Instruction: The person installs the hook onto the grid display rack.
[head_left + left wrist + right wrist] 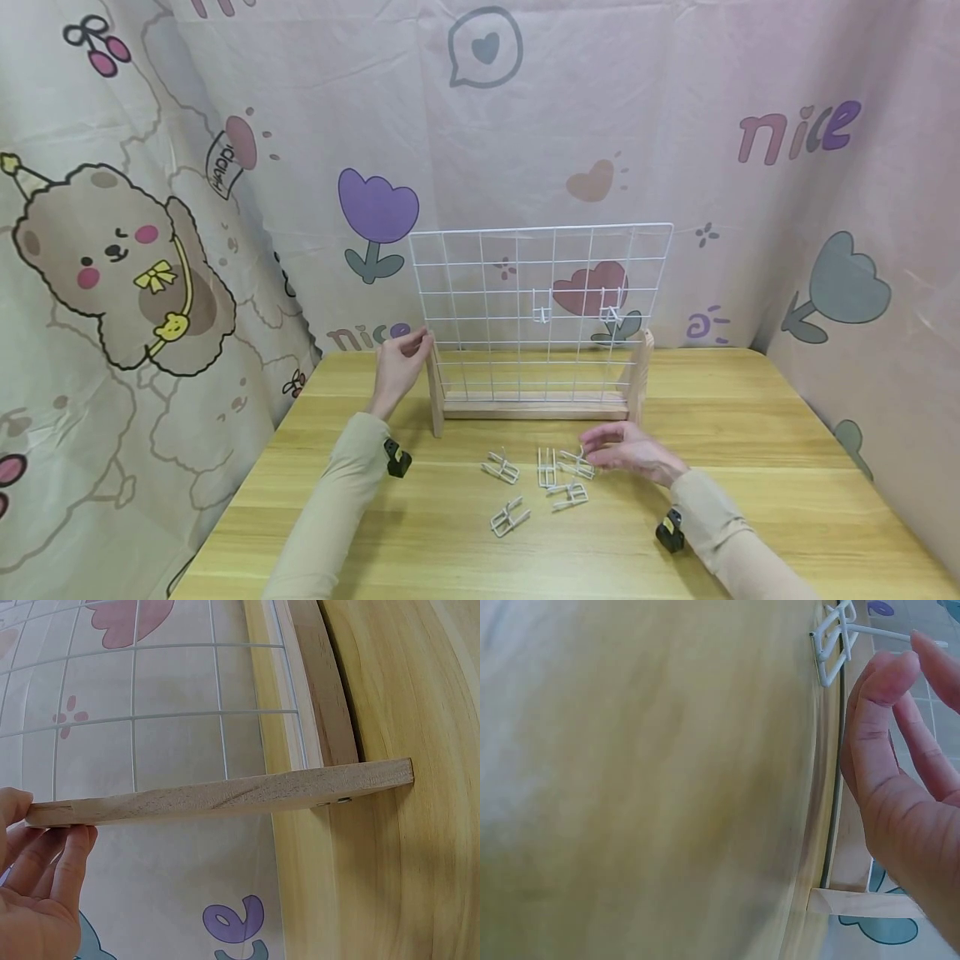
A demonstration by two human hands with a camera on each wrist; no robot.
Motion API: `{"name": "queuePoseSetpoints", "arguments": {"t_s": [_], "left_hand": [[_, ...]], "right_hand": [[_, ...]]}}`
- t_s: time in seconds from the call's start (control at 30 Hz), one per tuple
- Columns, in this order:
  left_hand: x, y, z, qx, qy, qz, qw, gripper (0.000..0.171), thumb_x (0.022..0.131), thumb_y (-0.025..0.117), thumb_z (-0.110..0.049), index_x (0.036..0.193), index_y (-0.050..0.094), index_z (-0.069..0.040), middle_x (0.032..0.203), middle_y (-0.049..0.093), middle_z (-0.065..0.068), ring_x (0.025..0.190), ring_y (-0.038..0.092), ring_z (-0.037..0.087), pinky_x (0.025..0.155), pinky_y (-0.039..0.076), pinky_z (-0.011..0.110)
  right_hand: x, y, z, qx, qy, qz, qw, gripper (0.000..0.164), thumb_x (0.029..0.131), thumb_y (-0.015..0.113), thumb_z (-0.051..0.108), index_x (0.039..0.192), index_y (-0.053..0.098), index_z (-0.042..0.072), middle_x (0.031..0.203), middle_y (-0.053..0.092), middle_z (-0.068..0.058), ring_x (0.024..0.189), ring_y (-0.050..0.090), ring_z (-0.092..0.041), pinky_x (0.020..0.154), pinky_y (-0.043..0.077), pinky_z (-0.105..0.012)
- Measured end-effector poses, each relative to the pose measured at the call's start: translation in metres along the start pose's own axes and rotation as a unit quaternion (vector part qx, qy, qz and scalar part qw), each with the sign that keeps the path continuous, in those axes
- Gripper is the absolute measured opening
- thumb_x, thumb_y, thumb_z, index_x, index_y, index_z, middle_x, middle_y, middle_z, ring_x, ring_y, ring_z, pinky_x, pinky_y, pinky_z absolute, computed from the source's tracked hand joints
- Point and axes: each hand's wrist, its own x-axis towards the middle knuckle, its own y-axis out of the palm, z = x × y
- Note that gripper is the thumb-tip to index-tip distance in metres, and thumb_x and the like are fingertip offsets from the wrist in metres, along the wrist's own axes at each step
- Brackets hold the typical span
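On the table stands a white wire grid (517, 283) in a wooden stand (536, 408). My left hand (401, 367) pinches the top of the stand's left wooden upright (225, 791), thumb on one side and fingers on the other. Low over the table, my right hand (633, 452) reaches to a white wire hook (576, 463), its fingers bent and spread around the hook's prong. In the right wrist view a gap shows between the fingertips, which overlap the prong of that hook (832, 649). Two hooks hang on the grid, one near its middle (542, 308) and another (610, 308) further right.
More white hooks lie in front of the stand: one at the left (501, 468), one nearest me (510, 518), one upright in the middle (547, 468) and one below it (570, 496). A printed curtain (480, 150) hangs behind the wooden table (600, 550).
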Motion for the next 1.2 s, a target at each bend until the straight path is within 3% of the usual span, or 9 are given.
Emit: {"name": "queuePoseSetpoints", "arguments": {"t_s": [0.53, 1.2], "left_hand": [[-0.001, 0.000, -0.001, -0.002, -0.004, 0.002, 1.0000, 0.035, 0.097, 0.067, -0.022, 0.126, 0.068, -0.002, 0.123, 0.070, 0.019, 0.108, 0.073, 0.032, 0.090, 0.060, 0.040], [-0.001, -0.001, -0.002, -0.006, -0.014, 0.006, 0.9999, 0.036, 0.098, 0.067, -0.024, 0.128, 0.068, -0.004, 0.124, 0.070, 0.019, 0.109, 0.073, 0.032, 0.091, 0.060, 0.039]], "right_hand": [[0.006, 0.000, -0.003, -0.063, 0.017, -0.025, 0.998, 0.049, 0.084, 0.072, -0.002, 0.128, 0.055, -0.013, 0.111, 0.070, -0.015, 0.091, 0.066, -0.015, 0.076, 0.059, -0.024], [0.013, 0.006, -0.003, -0.089, 0.011, -0.030, 0.996, 0.033, 0.087, 0.067, -0.005, 0.115, 0.058, -0.020, 0.091, 0.069, -0.010, 0.068, 0.063, -0.011, 0.059, 0.054, -0.020]]}}
